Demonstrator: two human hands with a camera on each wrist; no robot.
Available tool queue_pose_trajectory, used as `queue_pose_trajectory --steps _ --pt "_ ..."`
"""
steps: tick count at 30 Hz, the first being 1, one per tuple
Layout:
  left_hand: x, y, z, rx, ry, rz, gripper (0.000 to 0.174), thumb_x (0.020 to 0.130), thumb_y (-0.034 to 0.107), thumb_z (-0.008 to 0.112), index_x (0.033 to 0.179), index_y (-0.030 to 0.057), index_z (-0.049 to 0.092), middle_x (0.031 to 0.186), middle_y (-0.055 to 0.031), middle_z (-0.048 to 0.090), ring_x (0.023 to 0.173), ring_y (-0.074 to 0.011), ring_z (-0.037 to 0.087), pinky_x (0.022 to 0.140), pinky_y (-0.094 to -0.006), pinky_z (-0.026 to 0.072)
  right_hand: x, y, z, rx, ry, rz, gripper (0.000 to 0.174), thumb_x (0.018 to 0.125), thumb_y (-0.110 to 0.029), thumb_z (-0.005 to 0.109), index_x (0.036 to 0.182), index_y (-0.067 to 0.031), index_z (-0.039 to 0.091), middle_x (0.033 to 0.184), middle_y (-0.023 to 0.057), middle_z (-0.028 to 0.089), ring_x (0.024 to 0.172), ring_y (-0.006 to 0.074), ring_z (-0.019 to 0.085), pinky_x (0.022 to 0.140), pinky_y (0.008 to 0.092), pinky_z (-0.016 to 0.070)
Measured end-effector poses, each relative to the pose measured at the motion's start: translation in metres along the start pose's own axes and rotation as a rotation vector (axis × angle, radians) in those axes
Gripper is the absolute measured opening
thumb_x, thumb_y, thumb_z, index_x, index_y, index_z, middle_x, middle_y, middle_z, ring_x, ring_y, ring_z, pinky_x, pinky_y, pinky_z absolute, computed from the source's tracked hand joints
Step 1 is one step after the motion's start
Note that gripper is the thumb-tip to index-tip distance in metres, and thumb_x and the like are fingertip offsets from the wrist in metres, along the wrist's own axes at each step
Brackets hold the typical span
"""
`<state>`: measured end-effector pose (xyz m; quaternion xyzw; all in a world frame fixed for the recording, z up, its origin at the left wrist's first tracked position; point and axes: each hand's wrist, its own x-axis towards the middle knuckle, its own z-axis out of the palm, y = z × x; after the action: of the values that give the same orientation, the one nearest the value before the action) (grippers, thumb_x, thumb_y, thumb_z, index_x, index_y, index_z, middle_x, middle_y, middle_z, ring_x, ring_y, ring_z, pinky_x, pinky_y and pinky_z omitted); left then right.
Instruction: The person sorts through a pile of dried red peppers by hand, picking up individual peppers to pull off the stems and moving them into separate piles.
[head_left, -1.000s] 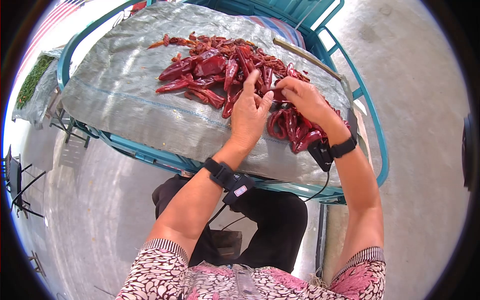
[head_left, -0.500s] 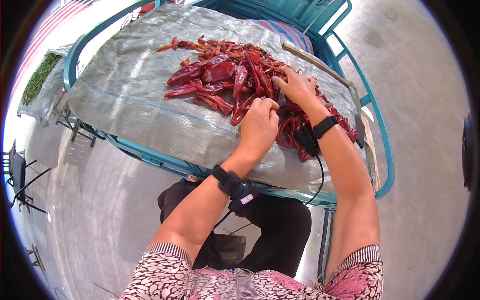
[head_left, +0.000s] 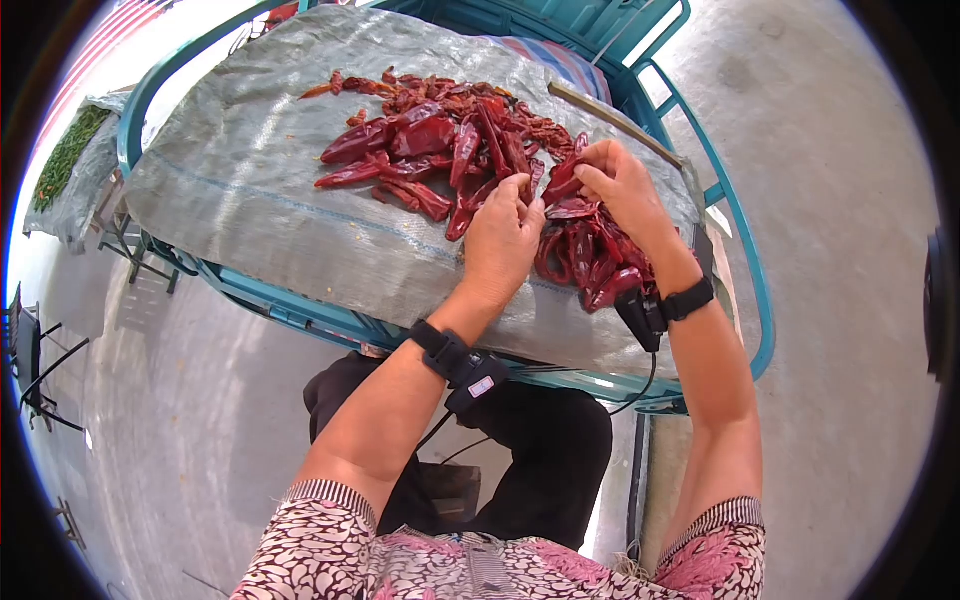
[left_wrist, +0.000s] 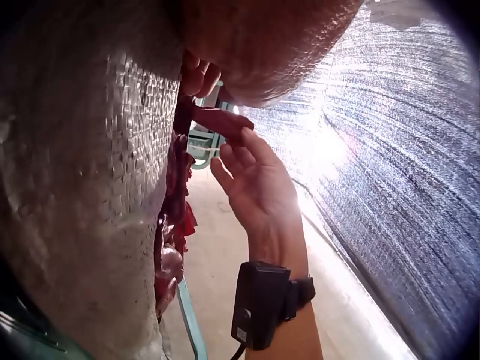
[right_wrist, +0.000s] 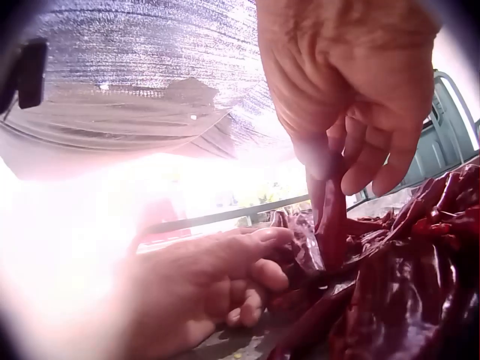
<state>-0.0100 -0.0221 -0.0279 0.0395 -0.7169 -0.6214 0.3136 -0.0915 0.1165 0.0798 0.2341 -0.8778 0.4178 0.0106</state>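
Fingers (right_wrist: 358, 161) of the right hand (head_left: 625, 190) pinch a red chilli (head_left: 562, 188) just above the chilli pile (head_left: 450, 140) on the sack-covered bench (head_left: 250, 200). Left hand (head_left: 505, 240) rests at the pile's near edge, fingers curled by that chilli; whether they grip it is unclear.

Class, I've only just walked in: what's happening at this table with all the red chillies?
A person works with bare hands at a pile of dried red chillies spread on a grey woven sack, which lies over a teal metal frame. The right hand pinches one chilli in its fingers, lifted just above the pile. The left hand, fingers curled, seems to grip that chilli's lower end. The other chillies lie loose on the sack.
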Motion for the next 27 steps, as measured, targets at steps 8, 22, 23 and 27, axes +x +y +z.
queue_pose_trajectory --steps 8,22,23,27 --pt "-0.001 -0.001 -0.002 0.059 -0.005 0.054 0.025 0.091 0.005 0.058 0.114 0.0 0.066 0.098 -0.0164 0.061 0.086 -0.0303 0.063 0.079 -0.0388 0.0508 0.022 0.051 -0.028 -0.713 0.307 0.107 0.033 0.088 -0.027 0.065 0.117 -0.0104 0.066 0.109 0.0115 0.072 0.103 0.0285 0.068 0.09 0.0465 0.0494" --pt "-0.002 0.001 -0.004 0.077 -0.032 0.057 0.012 0.089 0.003 0.058 0.097 0.0013 0.067 0.097 -0.0166 0.06 0.087 -0.0339 0.062 0.079 -0.0418 0.05 0.074 0.031 0.051 -1.11 -0.343 -0.138 0.054 0.082 -0.009 0.065 0.135 -0.0163 0.055 0.138 0.0084 0.057 0.125 0.0299 0.058 0.111 0.0627 0.0276" --pt "-0.002 0.0 -0.004 0.079 -0.029 0.065 0.012 0.089 0.003 0.058 0.097 0.0012 0.066 0.096 -0.0166 0.06 0.087 -0.0339 0.062 0.079 -0.0418 0.05 0.073 0.025 0.048 -1.151 -0.36 -0.145 0.049 0.082 -0.01 0.065 0.13 -0.0162 0.059 0.132 0.0078 0.061 0.122 0.0299 0.06 0.111 0.0623 0.0278" --pt "-0.002 -0.001 -0.002 0.08 -0.022 0.074 0.011 0.089 0.003 0.058 0.097 0.0009 0.065 0.096 -0.0165 0.06 0.087 -0.034 0.062 0.078 -0.0417 0.05 0.065 0.028 0.032 -1.226 -0.203 -0.275 0.023 0.086 -0.013 0.063 0.108 -0.0169 0.07 0.107 0.0052 0.071 0.112 0.0281 0.064 0.105 0.0551 0.0321"
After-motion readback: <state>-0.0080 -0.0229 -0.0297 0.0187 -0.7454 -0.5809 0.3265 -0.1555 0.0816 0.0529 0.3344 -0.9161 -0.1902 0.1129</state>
